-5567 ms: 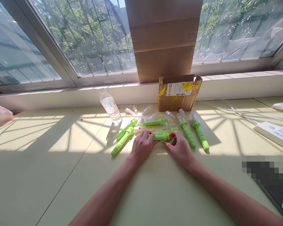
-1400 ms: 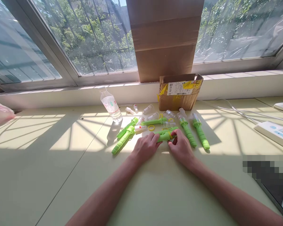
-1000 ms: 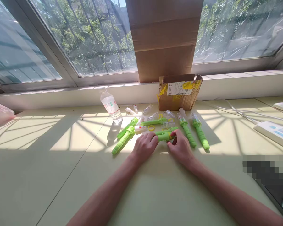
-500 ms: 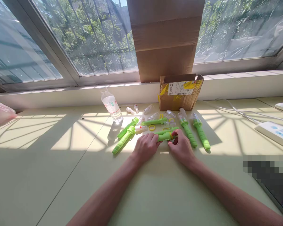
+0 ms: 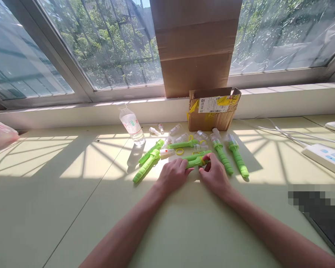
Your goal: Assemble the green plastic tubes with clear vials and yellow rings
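Observation:
A green ribbed plastic handle [image 5: 194, 163] lies level between my two hands at the middle of the table. My left hand [image 5: 173, 173] is closed around its left end, knuckles upward. At its right end sits a thin yellow ring [image 5: 202, 161], which the fingertips of my right hand [image 5: 215, 175] pinch together with the handle. Just behind it rests another green handle [image 5: 197, 154], partly covered. Loose yellow rings, one being a flat ring [image 5: 179, 151], lie farther back among clear plastic caps [image 5: 181, 138]. Part of the held handle is hidden by my fingers.
Two green handles [image 5: 146, 166] lie to the left, and two with clear tops [image 5: 238, 158] to the right. Behind them stand a water bottle [image 5: 132, 125] and an open cardboard box [image 5: 209, 120]. A white power strip [image 5: 325, 159] with cables is at the right.

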The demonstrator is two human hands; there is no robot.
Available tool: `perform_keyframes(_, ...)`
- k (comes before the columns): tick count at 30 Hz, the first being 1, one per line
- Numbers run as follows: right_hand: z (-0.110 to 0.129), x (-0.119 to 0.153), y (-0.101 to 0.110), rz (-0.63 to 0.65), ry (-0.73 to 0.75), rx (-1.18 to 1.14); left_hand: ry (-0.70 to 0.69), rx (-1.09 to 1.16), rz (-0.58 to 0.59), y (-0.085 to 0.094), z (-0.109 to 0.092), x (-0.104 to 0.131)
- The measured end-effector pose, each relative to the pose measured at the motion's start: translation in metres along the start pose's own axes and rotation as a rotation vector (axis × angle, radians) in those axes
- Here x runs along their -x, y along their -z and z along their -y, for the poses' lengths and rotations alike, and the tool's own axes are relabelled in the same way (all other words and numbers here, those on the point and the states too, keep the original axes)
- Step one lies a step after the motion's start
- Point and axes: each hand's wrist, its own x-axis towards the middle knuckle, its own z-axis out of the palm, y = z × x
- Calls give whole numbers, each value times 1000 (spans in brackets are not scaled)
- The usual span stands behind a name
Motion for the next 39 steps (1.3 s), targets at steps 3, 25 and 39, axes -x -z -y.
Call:
perform_keyframes(3, -1, 0, -1, -2, 5, 5, 8, 15, 5, -1, 2, 1)
perform_keyframes(25, 0, -1, 0, -5, -14, -1, -90, -9, -148, -4, 4, 2)
perform_keyframes(39, -1, -2, 0, -11, -15, 12, -38, 1, -51, 0, 0, 0)
